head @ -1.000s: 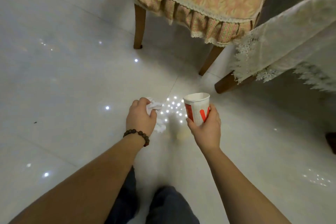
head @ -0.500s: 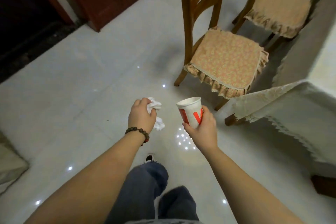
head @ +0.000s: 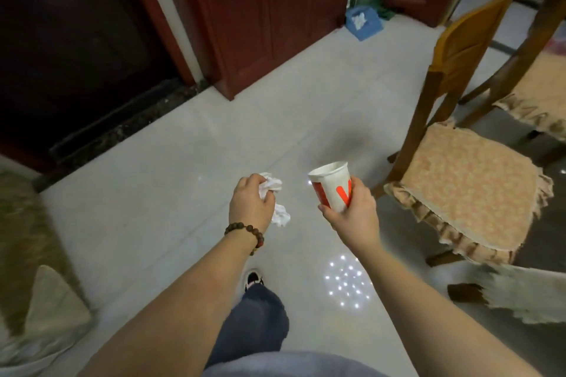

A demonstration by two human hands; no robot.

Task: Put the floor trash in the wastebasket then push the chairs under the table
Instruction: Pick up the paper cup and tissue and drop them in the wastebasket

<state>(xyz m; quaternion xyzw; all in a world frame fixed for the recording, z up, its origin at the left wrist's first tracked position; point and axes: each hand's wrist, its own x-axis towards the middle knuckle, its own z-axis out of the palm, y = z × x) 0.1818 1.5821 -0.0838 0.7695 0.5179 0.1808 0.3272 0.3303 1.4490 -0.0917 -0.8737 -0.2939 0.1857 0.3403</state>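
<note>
My left hand (head: 249,203), with a bead bracelet at the wrist, is closed around a crumpled white tissue (head: 277,197) that sticks out of the fist. My right hand (head: 352,214) grips a white paper cup (head: 332,188) with red print, held upright with its mouth empty. Both hands are out in front of me above the pale tiled floor. A blue wastebasket (head: 364,23) with white paper inside stands far ahead against the dark red cabinets. To the right, a wooden chair (head: 459,174) with a frilled cushion stands pulled out from the table.
A second cushioned chair (head: 539,101) stands behind the first at the right edge. A lace tablecloth corner (head: 520,297) hangs at lower right. Dark red doors (head: 260,15) and a dark doorway line the far side. A sofa cushion (head: 36,300) sits at lower left. My leg and shoe (head: 252,278) are below.
The view has lifted from the floor near the chair to the room ahead, bringing the wastebasket into sight. Both hands keep their hold on tissue and cup, and one foot has stepped forward.
</note>
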